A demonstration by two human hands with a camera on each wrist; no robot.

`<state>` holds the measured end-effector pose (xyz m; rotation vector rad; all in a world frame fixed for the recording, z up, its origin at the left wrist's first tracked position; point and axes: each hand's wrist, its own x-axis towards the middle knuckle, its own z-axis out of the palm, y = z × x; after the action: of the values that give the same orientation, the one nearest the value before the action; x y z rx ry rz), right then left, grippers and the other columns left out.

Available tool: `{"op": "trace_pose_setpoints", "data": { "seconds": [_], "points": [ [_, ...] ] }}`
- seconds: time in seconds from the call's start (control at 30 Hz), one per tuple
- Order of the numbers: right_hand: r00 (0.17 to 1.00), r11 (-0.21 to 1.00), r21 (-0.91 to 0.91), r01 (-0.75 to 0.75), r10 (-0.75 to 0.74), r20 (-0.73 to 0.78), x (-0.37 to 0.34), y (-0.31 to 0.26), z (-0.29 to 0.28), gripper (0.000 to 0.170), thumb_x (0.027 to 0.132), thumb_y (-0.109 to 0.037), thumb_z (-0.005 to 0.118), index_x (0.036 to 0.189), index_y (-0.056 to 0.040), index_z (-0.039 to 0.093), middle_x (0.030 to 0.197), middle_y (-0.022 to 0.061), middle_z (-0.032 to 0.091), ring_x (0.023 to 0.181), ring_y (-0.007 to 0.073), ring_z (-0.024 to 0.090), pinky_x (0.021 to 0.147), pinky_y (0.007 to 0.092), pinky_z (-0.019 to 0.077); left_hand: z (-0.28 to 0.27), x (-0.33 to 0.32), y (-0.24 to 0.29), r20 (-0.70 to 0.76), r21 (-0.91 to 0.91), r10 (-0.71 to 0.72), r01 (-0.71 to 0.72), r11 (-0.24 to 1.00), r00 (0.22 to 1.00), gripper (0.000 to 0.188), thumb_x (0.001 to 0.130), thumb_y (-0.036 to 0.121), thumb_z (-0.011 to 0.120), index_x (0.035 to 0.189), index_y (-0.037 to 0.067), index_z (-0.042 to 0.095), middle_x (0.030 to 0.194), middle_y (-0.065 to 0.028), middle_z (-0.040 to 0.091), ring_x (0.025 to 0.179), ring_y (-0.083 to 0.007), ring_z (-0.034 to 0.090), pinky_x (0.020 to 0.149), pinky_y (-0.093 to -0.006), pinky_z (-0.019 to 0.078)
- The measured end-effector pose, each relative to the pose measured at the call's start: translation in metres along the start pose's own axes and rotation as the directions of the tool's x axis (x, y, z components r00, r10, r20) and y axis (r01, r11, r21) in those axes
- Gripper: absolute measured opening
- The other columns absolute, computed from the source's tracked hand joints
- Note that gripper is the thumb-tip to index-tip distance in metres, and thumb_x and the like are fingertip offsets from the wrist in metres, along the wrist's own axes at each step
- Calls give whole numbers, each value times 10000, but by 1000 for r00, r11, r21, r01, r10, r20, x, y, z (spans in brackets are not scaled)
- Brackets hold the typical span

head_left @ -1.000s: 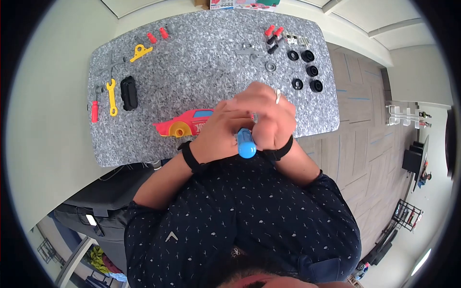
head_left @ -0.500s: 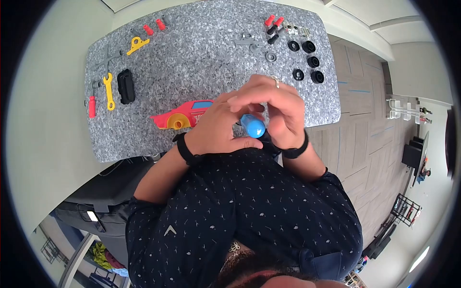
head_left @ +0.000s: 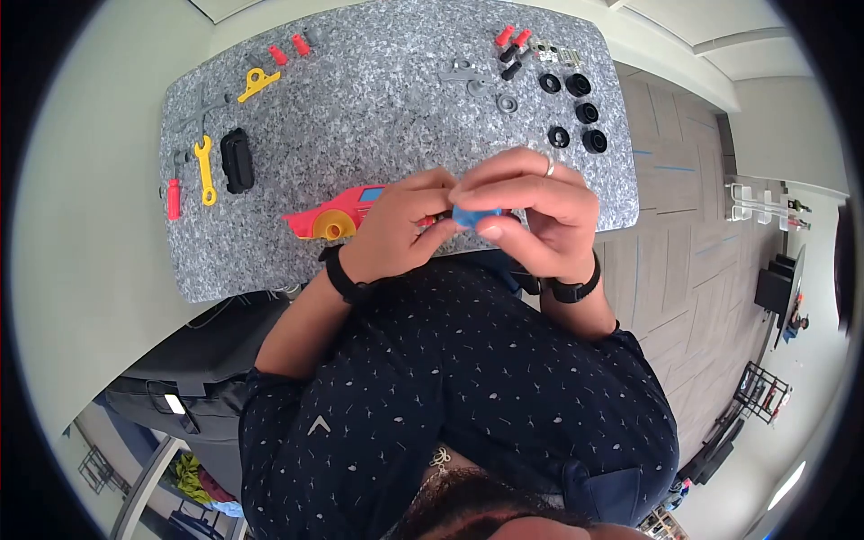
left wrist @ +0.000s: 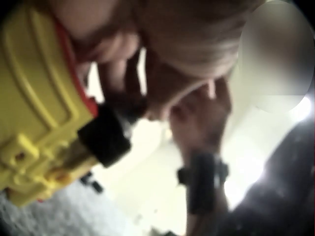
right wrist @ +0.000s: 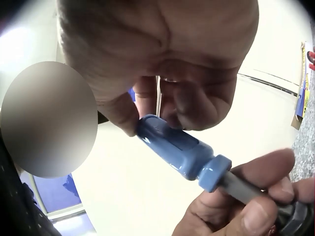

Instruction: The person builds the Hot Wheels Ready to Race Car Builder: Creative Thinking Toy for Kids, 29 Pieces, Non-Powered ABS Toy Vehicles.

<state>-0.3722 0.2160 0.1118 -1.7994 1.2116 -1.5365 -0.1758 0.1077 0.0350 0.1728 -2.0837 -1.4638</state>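
A red toy car body (head_left: 346,209) with a yellow underside (left wrist: 44,88) extends leftward from my left hand (head_left: 391,225), which holds it near one end. A blue-handled toy screwdriver (right wrist: 172,145) lies between the two hands. Its grey shaft (right wrist: 241,189) runs down to the left hand's thumb and fingers, beside a dark round part (right wrist: 293,219). My right hand (head_left: 544,211) pinches the butt of the blue handle between thumb and fingers. A black part (left wrist: 104,135) juts from the car in the left wrist view. The screwdriver tip is hidden.
On the speckled table (head_left: 378,108), a yellow wrench (head_left: 205,171), a black part (head_left: 237,160), a red-handled tool (head_left: 174,198) and a yellow bracket (head_left: 258,85) lie left. Several black wheels (head_left: 587,112), grey parts (head_left: 468,81) and red pieces (head_left: 513,38) lie right.
My right hand has moved right and its thumb and fingers have come together on the handle's end. The screwdriver has tilted. My left thumb has drawn in beside the shaft.
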Motion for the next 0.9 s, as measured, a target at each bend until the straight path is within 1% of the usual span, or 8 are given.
{"op": "trace_pose_setpoints", "data": {
  "seconds": [0.17,0.23,0.33,0.43,0.57,0.63,0.8,0.9],
  "points": [
    [995,995,-30,-97,96,-41,-6,-1,5,325,904,-160,950,1152,-10,802,1339,205,734,864,112,653,684,248,494,2,-5,4,25,-145,-170,172,974,985,279,954,66,789,1229,26,767,1140,-145,791,995,-333,778,883,-391,587],
    [993,991,60,-119,120,-11,-2,-6,5,430,842,-199,1021,1164,-18,801,1333,203,732,858,106,645,678,246,491,1,-4,6,59,-159,-162,170,973,985,303,952,84,795,1247,25,760,1173,-157,799,1022,-329,785,888,-389,589],
    [997,999,-19,-43,44,67,-6,1,4,418,909,-207,958,1236,-7,792,1321,207,740,861,110,653,686,247,502,-3,-7,-3,81,-70,-97,103,992,992,326,948,108,816,1254,16,748,1139,-147,791,1012,-316,782,885,-375,588],
    [1000,998,-57,-6,7,10,-8,10,7,393,934,-168,928,1266,-4,795,1305,207,755,851,109,657,681,246,506,-4,-2,6,22,-43,-188,189,981,982,314,942,95,824,1233,8,748,1109,-136,786,1015,-297,781,890,-369,589],
    [994,991,84,-107,104,37,-1,-3,4,496,821,-168,1033,1230,-22,793,1250,172,749,846,106,654,684,248,514,2,-12,-9,-36,-193,-173,163,967,984,322,919,80,842,1219,8,750,1083,-124,776,997,-266,772,876,-359,589],
    [997,995,71,-67,64,31,-5,6,3,472,819,-193,1034,1209,-55,807,1244,113,751,720,68,529,642,227,442,-5,-12,-9,1,-79,-145,144,986,989,330,912,76,848,1220,8,752,1080,-124,776,989,-260,769,874,-355,591],
    [998,993,97,-64,64,-1,-12,11,1,388,878,-114,974,1198,-18,777,1272,210,760,886,135,708,688,257,530,-8,-1,11,21,-39,-124,125,991,992,309,916,49,824,1216,15,755,1067,-126,777,949,-286,771,850,-370,597],
    [998,991,123,-58,61,-18,-7,6,7,378,869,-132,986,1174,-37,785,1232,172,763,819,104,652,659,233,494,-6,-5,1,9,-42,-80,81,996,997,317,912,52,822,1220,17,760,1079,-127,783,944,-288,777,838,-375,599]
  ]
}}
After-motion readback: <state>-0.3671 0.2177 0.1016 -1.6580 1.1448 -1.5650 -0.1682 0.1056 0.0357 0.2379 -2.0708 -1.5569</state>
